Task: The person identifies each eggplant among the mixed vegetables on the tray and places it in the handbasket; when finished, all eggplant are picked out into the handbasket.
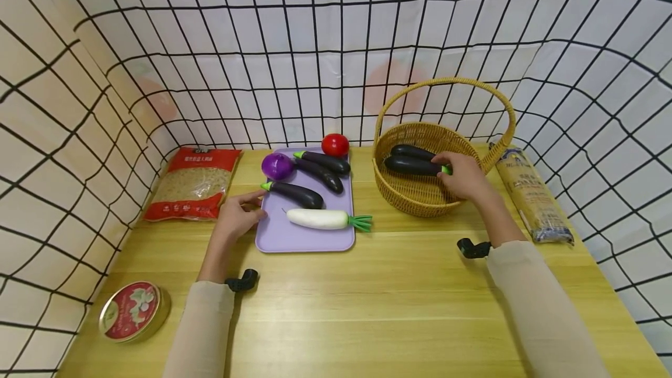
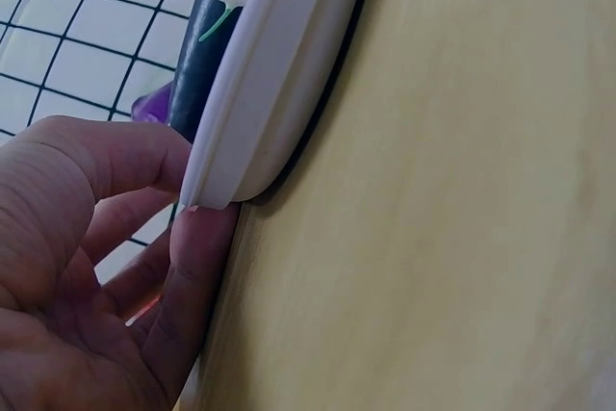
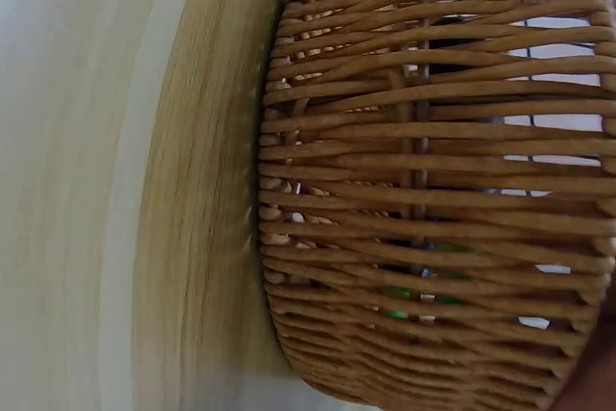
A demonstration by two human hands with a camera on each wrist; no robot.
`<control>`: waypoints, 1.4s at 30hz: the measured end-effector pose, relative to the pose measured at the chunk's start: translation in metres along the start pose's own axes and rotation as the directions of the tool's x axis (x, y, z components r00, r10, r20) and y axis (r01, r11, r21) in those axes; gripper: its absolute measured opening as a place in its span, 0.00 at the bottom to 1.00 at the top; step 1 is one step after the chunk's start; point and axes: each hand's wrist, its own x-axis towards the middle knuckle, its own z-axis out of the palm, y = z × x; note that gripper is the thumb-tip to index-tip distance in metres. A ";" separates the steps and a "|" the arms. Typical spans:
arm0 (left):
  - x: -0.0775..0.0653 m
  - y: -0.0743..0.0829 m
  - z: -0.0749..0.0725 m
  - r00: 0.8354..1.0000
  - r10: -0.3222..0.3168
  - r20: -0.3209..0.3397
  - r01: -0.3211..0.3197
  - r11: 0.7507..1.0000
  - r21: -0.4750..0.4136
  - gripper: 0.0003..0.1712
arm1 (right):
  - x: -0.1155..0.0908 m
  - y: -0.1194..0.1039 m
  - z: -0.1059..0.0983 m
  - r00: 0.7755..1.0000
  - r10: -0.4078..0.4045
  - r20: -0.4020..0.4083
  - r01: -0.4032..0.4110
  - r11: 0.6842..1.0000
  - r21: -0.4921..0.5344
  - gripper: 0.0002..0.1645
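My right hand (image 1: 463,175) reaches into the wicker basket (image 1: 412,207) and pinches an eggplant (image 1: 412,165) near its green stem. A second eggplant (image 1: 410,150) lies beside it in the basket. Only the woven side of the basket (image 3: 433,170) fills the right wrist view, hiding the fingers. My left hand (image 1: 238,214) grips the left rim of the lilac tray (image 1: 304,244); the left wrist view shows fingers above and below the tray's rim (image 2: 255,93). On the tray lie three eggplants (image 1: 296,195), a white radish (image 1: 317,219), a purple onion (image 1: 277,166) and a red tomato (image 1: 335,145).
A red-and-clear bag of grains (image 1: 191,185) lies left of the tray. Nearer stands a round red-lidded tin (image 1: 133,312). Right of the basket rests a long yellowish packet (image 1: 532,194). Black wire grid (image 1: 341,51) encloses the wooden table's back and sides.
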 end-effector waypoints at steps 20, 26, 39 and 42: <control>0.002 -0.001 0.000 1.000 -0.006 0.009 0.006 1.000 -0.006 0.33 | 0.019 0.005 0.005 0.997 0.048 0.064 -0.044 0.997 -0.058 0.25; 0.001 0.000 0.000 1.000 -0.012 0.004 0.012 1.000 -0.012 0.32 | 0.013 0.000 0.004 0.999 0.030 0.010 -0.030 0.999 -0.029 0.25; 0.001 -0.002 0.000 1.000 0.001 0.000 -0.001 1.000 -0.015 0.31 | -0.020 -0.030 0.004 0.994 -0.052 -0.092 0.066 0.986 0.150 0.27; 0.001 -0.002 -0.001 1.000 0.002 0.003 -0.002 1.000 -0.014 0.31 | -0.026 -0.043 0.009 0.989 -0.082 -0.119 0.105 0.974 0.200 0.26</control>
